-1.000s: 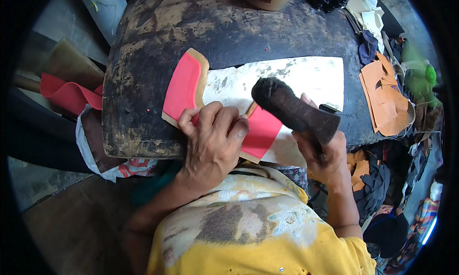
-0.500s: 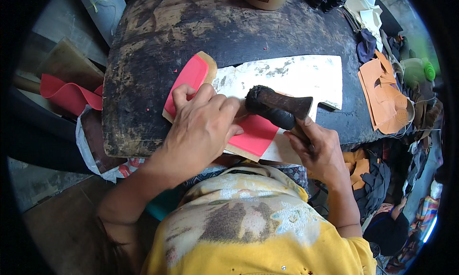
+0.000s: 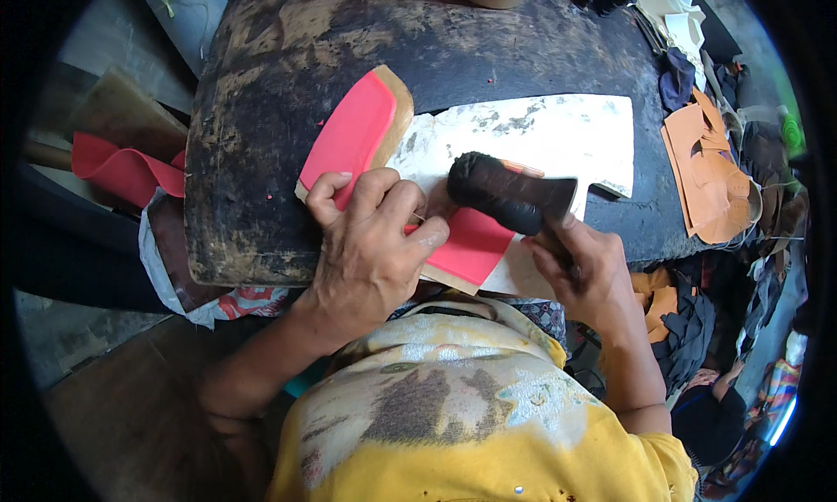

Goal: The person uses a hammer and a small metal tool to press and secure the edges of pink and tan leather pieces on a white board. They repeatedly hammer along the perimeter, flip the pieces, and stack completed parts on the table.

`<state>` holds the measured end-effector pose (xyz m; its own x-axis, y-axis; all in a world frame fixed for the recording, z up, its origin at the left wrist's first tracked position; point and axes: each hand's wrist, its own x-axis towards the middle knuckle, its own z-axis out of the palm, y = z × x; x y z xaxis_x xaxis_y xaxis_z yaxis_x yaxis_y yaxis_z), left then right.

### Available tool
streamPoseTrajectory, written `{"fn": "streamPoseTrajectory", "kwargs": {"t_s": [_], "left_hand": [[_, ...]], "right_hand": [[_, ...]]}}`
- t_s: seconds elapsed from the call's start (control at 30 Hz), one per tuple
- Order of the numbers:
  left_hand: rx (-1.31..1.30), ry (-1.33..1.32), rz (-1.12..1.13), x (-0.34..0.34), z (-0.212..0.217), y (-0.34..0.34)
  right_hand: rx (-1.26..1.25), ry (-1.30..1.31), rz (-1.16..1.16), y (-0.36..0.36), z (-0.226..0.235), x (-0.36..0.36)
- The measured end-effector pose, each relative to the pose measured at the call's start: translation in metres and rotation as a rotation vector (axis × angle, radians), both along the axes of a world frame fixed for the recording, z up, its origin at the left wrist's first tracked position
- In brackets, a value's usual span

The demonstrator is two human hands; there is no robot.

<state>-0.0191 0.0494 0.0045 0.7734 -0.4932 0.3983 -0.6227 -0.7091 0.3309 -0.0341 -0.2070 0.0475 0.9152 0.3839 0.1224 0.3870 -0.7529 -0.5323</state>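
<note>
Our pink-faced shoe sole [image 3: 375, 144] lies on the white slab [image 3: 540, 136], long axis slanting away up-left; our left hand [image 3: 370, 245] presses closed upon its middle; our right hand [image 3: 584, 271], just rightward, grips the dark hammer [image 3: 510, 197] above its near end.
</note>
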Motion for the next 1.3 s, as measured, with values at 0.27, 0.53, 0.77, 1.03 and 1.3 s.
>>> {"fn": "streamPoseTrajectory", "kwargs": {"t_s": [0.27, 0.53, 0.77, 1.03, 1.3], "left_hand": [[-0.021, 0.008, -0.001, 0.0, -0.005, 0.002], [-0.076, 0.095, -0.024, 0.006, -0.005, 0.006], [-0.153, 0.263, -0.145, 0.022, -0.001, 0.018], [-0.04, 0.136, -0.184, 0.025, 0.002, 0.021], [0.026, 0.236, -0.247, 0.037, 0.025, 0.034]], "right_hand": [[-0.046, -0.051, 0.025, 0.003, 0.004, 0.0], [-0.046, 0.056, -0.027, 0.007, 0.009, -0.007], [-0.119, 0.01, 0.001, 0.004, 0.009, -0.001], [-0.093, 0.084, 0.001, 0.005, 0.016, -0.008], [-0.06, -0.02, 0.039, -0.015, 0.011, -0.017]]}}
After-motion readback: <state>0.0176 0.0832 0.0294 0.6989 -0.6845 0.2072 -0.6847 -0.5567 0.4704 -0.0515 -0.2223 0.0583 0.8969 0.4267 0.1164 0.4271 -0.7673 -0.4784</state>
